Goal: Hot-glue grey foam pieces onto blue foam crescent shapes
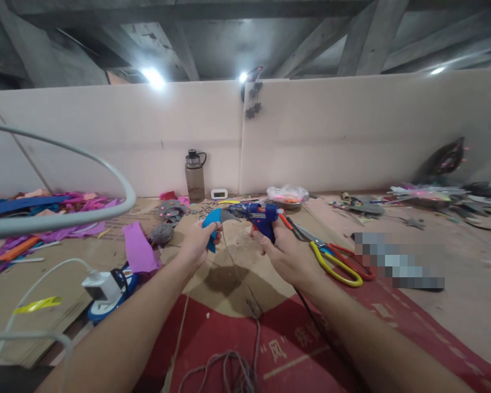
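Observation:
Over the middle of the table, my left hand pinches a curved blue piece, which looks like felt, with a grey part at its right end. My right hand is wrapped round the handle of a blue hot glue gun. The gun's nozzle points left and is close to the grey part; whether they touch I cannot tell. Beneath the blue piece hangs a thin grey yarn, running down to a loose tangle at the near edge. A dark cord trails from the gun under my right forearm.
Scissors with yellow and red handles lie right of my right hand. A power strip with a white charger sits at left, near felt scraps. A bottle and small clock stand by the partition. A grey cable arcs at upper left.

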`<state>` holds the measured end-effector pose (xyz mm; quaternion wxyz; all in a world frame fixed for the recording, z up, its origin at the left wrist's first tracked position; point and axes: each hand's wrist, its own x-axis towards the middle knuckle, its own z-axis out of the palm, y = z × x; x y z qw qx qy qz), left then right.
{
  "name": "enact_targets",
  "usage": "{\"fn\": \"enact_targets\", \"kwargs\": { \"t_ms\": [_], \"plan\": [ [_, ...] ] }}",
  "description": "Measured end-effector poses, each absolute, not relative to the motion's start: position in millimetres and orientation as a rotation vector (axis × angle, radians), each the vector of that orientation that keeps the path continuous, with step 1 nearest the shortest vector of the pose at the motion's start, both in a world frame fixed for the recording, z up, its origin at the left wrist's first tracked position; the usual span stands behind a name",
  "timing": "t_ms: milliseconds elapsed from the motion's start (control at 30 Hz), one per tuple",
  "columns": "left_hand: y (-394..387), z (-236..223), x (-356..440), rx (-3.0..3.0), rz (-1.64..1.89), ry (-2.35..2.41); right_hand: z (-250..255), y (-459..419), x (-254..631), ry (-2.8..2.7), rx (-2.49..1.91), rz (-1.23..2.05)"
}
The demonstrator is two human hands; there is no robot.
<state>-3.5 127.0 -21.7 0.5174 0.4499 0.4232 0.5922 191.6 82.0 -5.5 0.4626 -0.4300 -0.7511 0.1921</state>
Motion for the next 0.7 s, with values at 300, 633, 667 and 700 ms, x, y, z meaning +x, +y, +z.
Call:
{"fn": "enact_targets", "kwargs": {
  "t_ms": [300, 633, 667, 700],
  "plan": [
    [127.8, -19.5, -1.7, 1.07, 1.459, 1.035, 1.5, 74.6, 186.0, -2.003, -1.155, 0.35],
    [133.3, -25.1, -4.7, 1.11, 1.47, 1.048, 0.4, 71.8, 182.9, -2.049, -1.222, 0.188],
    [133.7, -25.6, -4.7, 1.114, 1.472, 1.048, -0.2, 72.3, 182.8, -2.055, -1.239, 0.193],
    [134.0, -26.1, -4.7, 1.118, 1.474, 1.047, -1.1, 73.2, 182.8, -2.059, -1.248, 0.2]
  ]
}}
